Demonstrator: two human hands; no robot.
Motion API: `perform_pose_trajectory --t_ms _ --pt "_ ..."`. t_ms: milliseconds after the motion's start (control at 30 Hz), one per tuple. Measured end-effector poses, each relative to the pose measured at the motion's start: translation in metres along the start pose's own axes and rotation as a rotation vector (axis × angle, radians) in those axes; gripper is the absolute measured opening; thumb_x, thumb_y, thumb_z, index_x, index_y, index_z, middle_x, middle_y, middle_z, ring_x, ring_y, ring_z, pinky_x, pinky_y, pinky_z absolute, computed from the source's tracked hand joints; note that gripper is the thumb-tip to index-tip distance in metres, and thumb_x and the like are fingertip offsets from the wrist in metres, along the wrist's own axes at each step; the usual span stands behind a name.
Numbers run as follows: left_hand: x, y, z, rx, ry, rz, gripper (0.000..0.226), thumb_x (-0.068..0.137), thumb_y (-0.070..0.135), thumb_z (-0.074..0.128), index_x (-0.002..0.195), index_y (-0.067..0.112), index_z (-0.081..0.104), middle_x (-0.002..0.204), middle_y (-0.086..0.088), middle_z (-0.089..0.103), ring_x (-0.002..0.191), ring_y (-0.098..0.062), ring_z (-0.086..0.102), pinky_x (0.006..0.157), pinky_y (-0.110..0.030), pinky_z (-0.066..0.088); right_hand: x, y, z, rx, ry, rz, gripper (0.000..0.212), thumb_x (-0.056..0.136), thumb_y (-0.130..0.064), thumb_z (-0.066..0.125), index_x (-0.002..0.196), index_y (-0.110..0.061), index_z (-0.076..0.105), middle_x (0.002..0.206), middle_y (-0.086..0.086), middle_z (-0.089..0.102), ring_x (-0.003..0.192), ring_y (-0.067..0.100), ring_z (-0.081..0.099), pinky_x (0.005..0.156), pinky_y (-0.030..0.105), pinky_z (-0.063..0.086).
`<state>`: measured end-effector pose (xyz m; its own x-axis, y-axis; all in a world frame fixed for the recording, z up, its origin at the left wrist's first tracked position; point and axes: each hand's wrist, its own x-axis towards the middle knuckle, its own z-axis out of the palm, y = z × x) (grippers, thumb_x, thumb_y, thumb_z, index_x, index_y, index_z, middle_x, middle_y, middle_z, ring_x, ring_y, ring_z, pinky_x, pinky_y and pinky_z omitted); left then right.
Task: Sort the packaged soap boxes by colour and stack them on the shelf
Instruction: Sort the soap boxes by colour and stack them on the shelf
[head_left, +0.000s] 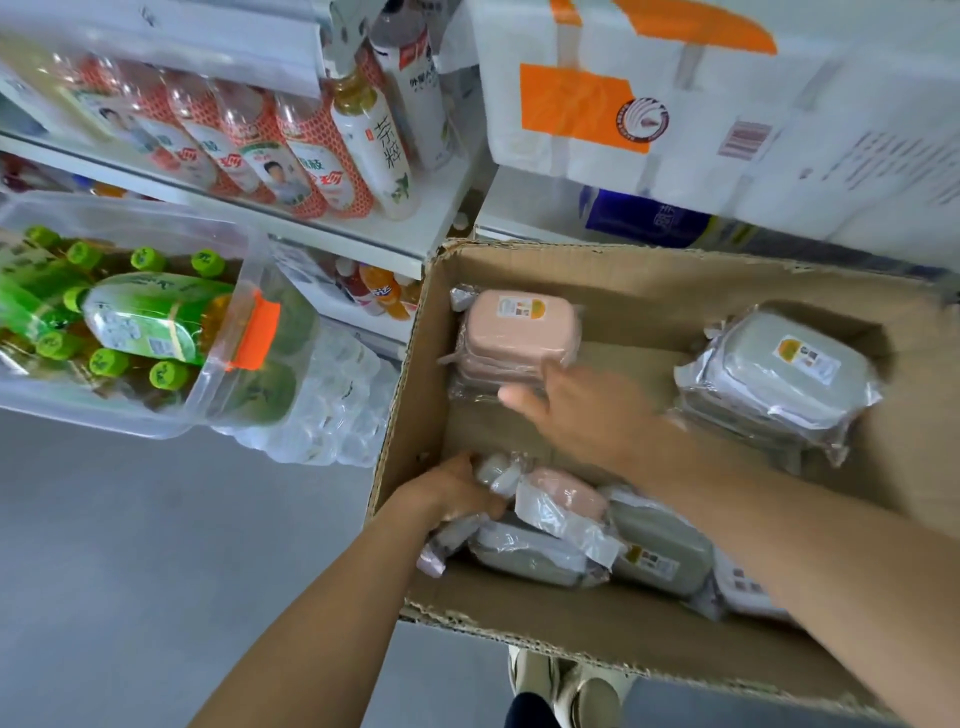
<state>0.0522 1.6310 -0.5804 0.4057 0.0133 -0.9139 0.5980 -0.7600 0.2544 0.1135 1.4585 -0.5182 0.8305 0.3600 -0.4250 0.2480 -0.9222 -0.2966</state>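
Looking down through the head camera, I see an open cardboard carton (649, 280) on the grey floor (130, 545), with my two bare arms reaching into it. My left hand (457, 491) is at the carton's near left corner, fingers curled round the crinkled plastic wrap of a grey-green soap box (524, 553) lying there; it grips the wrapping. Just beside that box lie a pink soap box (566, 499), tilted in its clear bag, and a second grey-green box (660, 551) with a small label facing up, the three touching one another.

My right hand (576, 405) is blurred and stretched towards the far left of the carton, fingers mostly straight and spread, holding nothing; whether it touches the stack there I cannot tell. That pink stack (514, 338) of wrapped boxes stands against the carton's left wall. Well apart, by the right wall, sits a grey-green stack (774, 384).

Left of the carton, a white shelf (363, 228) carries red-labelled bottles (291, 156), and a clear bin (218, 364) holds green-capped bottles (156, 317). Behind the carton is a white package with orange patches (576, 106).
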Motion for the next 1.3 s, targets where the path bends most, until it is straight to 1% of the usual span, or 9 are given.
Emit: perform_pose_trajectory --t_ms 200,333,500,667,767,933,1067,1167,1300 --pt "-0.005 0.014 -0.006 0.115 -0.109 -0.089 0.107 0.053 0.043 0.089 0.142 0.012 0.039 0.134 -0.007 0.052 0.116 -0.026 0.054 0.099 -0.041 0.049 -0.045 0.000 0.017 0.262 -0.598 0.299 0.077 0.089 -0.078 0.025 0.134 -0.022 0.054 0.140 0.008 0.054 0.126 0.032 0.052 0.104 0.042 0.043" --pt "-0.011 0.019 -0.006 0.053 -0.047 -0.056 0.111 0.040 0.053 0.091 0.135 0.014 0.048 0.128 -0.001 0.058 0.115 -0.022 0.057 0.096 -0.035 0.049 -0.048 0.015 0.022 0.475 -0.636 0.465 0.040 0.087 -0.056 0.055 0.085 -0.017 0.061 0.072 0.004 0.061 0.064 0.023 0.066 0.070 0.034 0.060" --pt "-0.043 0.040 -0.018 0.139 0.271 0.031 0.107 0.051 0.064 0.085 0.136 0.019 0.040 0.131 0.000 0.052 0.116 -0.022 0.055 0.093 -0.033 0.049 -0.049 0.033 0.011 0.572 -0.557 0.424 0.033 0.083 -0.056 0.057 0.080 -0.023 0.053 0.054 -0.006 0.041 0.048 0.012 0.041 0.055 0.026 0.040" --pt "-0.090 0.051 -0.060 0.007 0.549 0.278 0.106 0.047 0.078 0.078 0.134 0.028 0.044 0.117 0.011 0.056 0.104 -0.013 0.057 0.089 -0.033 0.049 -0.027 0.040 0.009 0.375 -0.256 0.205 0.057 0.074 -0.052 0.065 0.121 -0.028 0.045 0.115 -0.001 0.045 0.098 0.016 0.055 0.076 0.031 0.049" --pt "-0.098 0.046 -0.077 -0.047 0.660 0.351 0.114 0.041 0.085 0.073 0.137 0.033 0.042 0.125 0.010 0.057 0.113 -0.017 0.057 0.098 -0.043 0.049 -0.009 0.031 0.041 0.100 -0.095 -0.071 0.077 0.071 -0.047 0.074 0.135 -0.025 0.037 0.132 0.002 0.037 0.119 0.024 0.044 0.095 0.038 0.046" --pt "-0.094 0.043 -0.077 0.136 0.780 0.345 0.114 0.054 0.075 0.076 0.148 0.031 0.030 0.134 0.002 0.048 0.124 -0.021 0.045 0.108 -0.043 0.039 0.018 0.018 0.095 0.013 0.006 -0.253 0.065 0.079 -0.008 0.073 0.136 -0.024 0.046 0.147 0.003 0.027 0.137 0.025 0.030 0.107 0.040 0.043" --pt "-0.088 0.039 -0.074 0.209 0.793 0.313 0.116 0.056 0.076 0.074 0.151 0.031 0.024 0.141 -0.001 0.043 0.130 -0.024 0.040 0.110 -0.043 0.032 0.006 0.031 0.095 0.062 0.069 -0.160 0.047 0.086 -0.028 0.069 0.130 -0.028 0.053 0.144 -0.002 0.038 0.135 0.023 0.034 0.107 0.042 0.040" --pt "-0.089 0.040 -0.074 0.174 0.785 0.318 0.115 0.057 0.075 0.074 0.151 0.034 0.024 0.137 -0.002 0.044 0.130 -0.025 0.039 0.109 -0.043 0.031 -0.018 0.064 0.087 0.050 0.340 0.246 0.040 0.088 -0.036 0.063 0.121 -0.015 0.054 0.122 0.007 0.052 0.117 0.028 0.048 0.093 0.042 0.043" --pt "-0.088 0.041 -0.081 0.071 0.778 0.344 0.116 0.055 0.071 0.079 0.152 0.035 0.026 0.136 -0.004 0.044 0.129 -0.026 0.041 0.112 -0.046 0.034 -0.034 0.116 0.104 0.090 0.019 0.683 0.118 0.060 -0.095 0.036 0.136 -0.005 0.035 0.131 0.020 0.047 0.119 0.035 0.047 0.094 0.041 0.042"
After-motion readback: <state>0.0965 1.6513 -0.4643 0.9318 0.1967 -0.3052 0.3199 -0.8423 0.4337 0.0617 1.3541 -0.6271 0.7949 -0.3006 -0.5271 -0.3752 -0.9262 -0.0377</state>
